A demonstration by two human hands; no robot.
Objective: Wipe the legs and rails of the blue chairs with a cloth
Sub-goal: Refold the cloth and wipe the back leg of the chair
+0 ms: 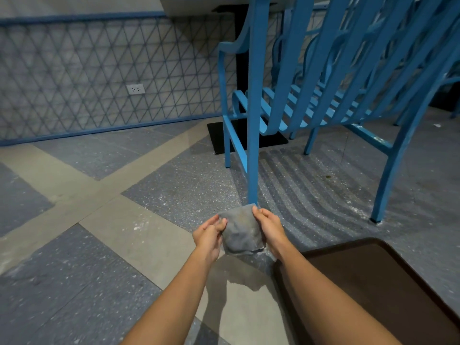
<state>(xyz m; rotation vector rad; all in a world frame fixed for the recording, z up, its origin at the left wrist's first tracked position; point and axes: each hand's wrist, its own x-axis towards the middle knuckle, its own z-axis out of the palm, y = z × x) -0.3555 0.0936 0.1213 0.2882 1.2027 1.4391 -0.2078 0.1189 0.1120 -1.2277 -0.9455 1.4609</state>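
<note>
A grey cloth (pixel 241 230), soiled with brownish marks, is stretched between both hands low in the middle of the view. My left hand (pixel 207 237) pinches its left edge and my right hand (pixel 270 229) grips its right edge. The cloth hangs just in front of the foot of the nearest blue chair leg (pixel 254 150), hiding the leg's base. The blue metal chair (pixel 321 95) with a slatted seat stands ahead and to the right. Its low side rail (pixel 236 145) runs back on the left, and another rail (pixel 371 136) on the right.
A dark brown tray (pixel 388 285) lies on the floor at lower right, beside my right forearm. A black table base (pixel 219 135) and post stand behind the chair. A lattice-patterned wall with an outlet (pixel 135 89) is at left. The tiled floor is dusty.
</note>
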